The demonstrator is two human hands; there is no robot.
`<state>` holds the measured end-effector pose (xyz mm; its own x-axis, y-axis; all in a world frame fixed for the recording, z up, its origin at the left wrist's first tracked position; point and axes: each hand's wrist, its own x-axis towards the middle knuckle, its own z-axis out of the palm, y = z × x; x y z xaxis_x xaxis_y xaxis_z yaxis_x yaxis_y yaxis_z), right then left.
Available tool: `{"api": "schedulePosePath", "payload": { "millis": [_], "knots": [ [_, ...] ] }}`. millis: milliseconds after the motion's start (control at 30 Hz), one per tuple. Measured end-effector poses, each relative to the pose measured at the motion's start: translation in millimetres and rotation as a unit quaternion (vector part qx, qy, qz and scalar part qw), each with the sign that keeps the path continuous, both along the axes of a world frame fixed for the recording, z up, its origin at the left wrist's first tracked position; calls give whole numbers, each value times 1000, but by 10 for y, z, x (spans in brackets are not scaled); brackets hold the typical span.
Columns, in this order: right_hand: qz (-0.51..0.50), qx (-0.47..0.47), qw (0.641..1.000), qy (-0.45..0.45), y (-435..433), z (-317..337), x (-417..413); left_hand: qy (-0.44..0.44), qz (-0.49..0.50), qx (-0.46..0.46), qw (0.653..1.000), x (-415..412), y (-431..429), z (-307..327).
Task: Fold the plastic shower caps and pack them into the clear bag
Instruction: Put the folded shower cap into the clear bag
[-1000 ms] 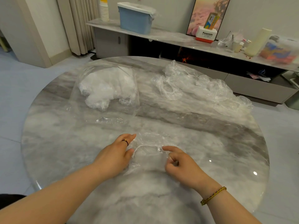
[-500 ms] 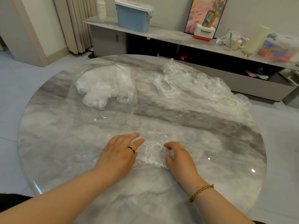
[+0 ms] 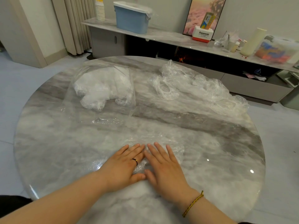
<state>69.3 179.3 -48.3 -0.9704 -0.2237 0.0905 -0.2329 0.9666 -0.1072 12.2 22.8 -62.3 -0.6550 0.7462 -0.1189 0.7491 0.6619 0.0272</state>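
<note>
Caps (image 3: 100, 88) inside clear bag (image 3: 97, 116); left hand (image 3: 123, 164), right hand (image 3: 163, 165) press another cap (image 3: 175, 147).

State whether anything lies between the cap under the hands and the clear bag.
Nothing visible does. Left hand and right hand press the cap; only bare table lies between it and the bag, back left.

My left hand (image 3: 124, 164) and right hand (image 3: 163, 165) cover much of the shower cap (image 3: 175, 148), so I can't make out its folds. Both my forearms run off the bottom edge.
</note>
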Motion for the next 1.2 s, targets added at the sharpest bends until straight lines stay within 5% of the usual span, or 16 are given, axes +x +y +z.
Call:
{"api": "schedulePosePath", "payload": {
  "millis": [233, 500, 733, 800, 967, 1100, 1200],
  "knots": [
    [-11, -47, 997, -64, 216, 14, -109, 33, -37, 24, 998, -63, 4, -22],
    [-76, -102, 991, 36, 317, 113, -168, -26, -13, 86, 996, -4, -42, 112],
    [-129, -216, 966, -59, 375, 259, -157, -39, 56, 177, 982, 27, -34, 280],
    [-123, -234, 960, -89, 382, 294, -157, -82, 125, 220, 964, -6, -55, 251],
    [-127, -303, 932, -151, 445, 370, -174, -312, 231, 337, 858, -126, -159, 303],
    [-152, -348, 909, -172, 498, 352, -201, -374, 297, 379, 792, -197, -184, 357],
    [-176, -349, 904, -172, 495, 311, -216, -322, 325, 356, 815, -215, -184, 349]
  ]
}}
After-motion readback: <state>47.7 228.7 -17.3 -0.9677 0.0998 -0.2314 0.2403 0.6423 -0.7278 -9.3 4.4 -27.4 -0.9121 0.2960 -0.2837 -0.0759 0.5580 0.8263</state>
